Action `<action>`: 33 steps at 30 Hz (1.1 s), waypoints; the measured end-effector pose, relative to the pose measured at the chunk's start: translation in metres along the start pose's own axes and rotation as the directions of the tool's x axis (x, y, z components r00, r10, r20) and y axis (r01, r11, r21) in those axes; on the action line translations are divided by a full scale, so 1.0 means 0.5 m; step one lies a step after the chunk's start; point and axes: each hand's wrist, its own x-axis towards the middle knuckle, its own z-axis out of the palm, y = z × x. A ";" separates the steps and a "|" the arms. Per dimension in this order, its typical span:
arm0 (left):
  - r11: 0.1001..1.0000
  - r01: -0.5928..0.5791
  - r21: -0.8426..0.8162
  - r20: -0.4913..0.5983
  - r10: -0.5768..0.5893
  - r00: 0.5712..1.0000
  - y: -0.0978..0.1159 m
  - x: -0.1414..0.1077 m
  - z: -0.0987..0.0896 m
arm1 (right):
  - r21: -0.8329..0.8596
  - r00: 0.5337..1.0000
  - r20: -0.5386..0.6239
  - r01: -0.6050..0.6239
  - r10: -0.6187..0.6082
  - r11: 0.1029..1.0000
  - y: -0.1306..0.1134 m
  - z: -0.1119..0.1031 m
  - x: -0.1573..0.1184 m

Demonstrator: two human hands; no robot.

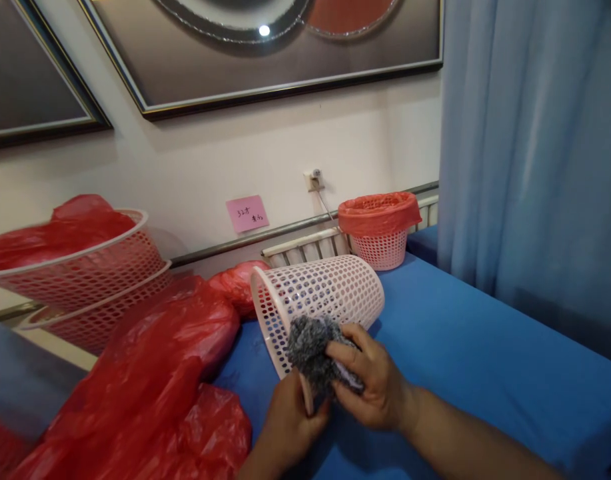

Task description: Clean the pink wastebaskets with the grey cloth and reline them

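Observation:
A white perforated plastic basket (335, 287) lies on its side on the blue table cover (465, 360), its open mouth facing left. My left hand (290, 417) is closed on the lower part of the basket's rim. My right hand (372, 377) grips a fuzzy grey cloth (312, 350), which rests against the rim just above my left hand and covers part of it.
Red plastic bags (185, 360) are heaped on the left. Behind them, stacked white baskets (105, 267) hold red plastic. A red-lined basket (382, 243) stands at the back, near a radiator (310, 250). A blue curtain (530, 147) hangs at the right.

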 end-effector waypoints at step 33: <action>0.988 -0.147 0.045 0.064 0.144 0.988 -0.027 0.028 0.005 | -0.174 0.766 -0.351 -0.618 0.538 0.766 0.174 -0.050 0.013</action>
